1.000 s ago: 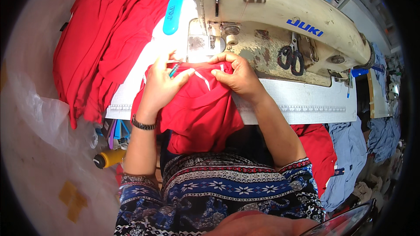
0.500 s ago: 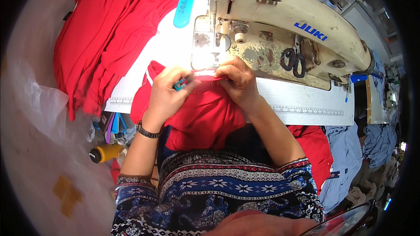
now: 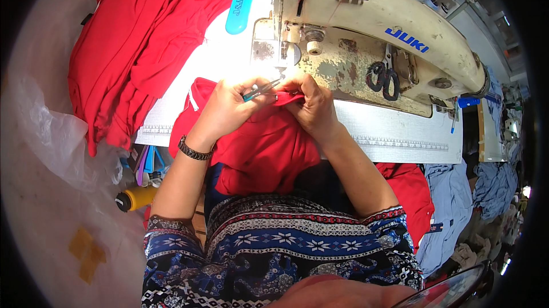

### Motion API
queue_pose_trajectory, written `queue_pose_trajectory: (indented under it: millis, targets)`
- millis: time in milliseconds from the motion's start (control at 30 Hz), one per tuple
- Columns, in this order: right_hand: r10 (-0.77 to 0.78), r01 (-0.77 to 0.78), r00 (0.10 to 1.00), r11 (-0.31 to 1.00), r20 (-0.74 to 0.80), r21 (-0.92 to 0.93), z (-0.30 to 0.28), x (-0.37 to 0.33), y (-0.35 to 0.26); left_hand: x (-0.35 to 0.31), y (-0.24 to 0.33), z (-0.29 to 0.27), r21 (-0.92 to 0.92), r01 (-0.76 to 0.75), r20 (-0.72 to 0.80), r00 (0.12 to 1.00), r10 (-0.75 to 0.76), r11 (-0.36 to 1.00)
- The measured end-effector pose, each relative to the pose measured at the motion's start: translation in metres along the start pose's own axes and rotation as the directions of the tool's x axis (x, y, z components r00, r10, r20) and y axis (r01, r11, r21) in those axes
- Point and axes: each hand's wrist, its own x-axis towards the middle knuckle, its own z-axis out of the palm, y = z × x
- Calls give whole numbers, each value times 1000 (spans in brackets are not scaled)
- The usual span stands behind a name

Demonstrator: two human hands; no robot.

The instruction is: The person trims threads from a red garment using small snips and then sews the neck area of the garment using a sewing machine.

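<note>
Steadiness matters: your right hand (image 3: 315, 107) pinches the edge of the red cloth garment (image 3: 264, 145), on the near side of the cream metal sewing machine (image 3: 372, 5). Your left hand (image 3: 229, 109) grips small teal-handled metal snips (image 3: 263, 88); angle their tips away from your skin and hold that edge taut.

Sewing machine (image 3: 366, 8) on table (image 3: 163, 116), far side, reaching right. Scissors (image 3: 391, 84) at machine's base, near side of its arm. Garment (image 3: 266, 151) between left hand (image 3: 229, 108) and right hand (image 3: 314, 105). Small tool (image 3: 251, 95) in left hand. Cloth pile (image 3: 137, 39) far left. Ruler (image 3: 400, 144) along table's near edge. Bottle (image 3: 140, 198) near left. Clothes (image 3: 449, 205) near right.
</note>
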Motion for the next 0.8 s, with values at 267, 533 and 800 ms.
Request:
queue_pose_trajectory:
  millis: [267, 533, 800]
  targets:
    - [49, -49, 999, 999, 19, -3, 0, 1, 2, 5, 2, 0, 164, -87, -6, 996, 89, 983]
    - [23, -21, 999, 997, 28, -70, 0, 3, 2, 5, 0, -3, 208, -111, 7, 994, 113, 972]
    - [61, -60, 998, 992, 8, -114, 2, 1, 0, 3, -2, 5, 166, -140, -44, 988, 149, 976]
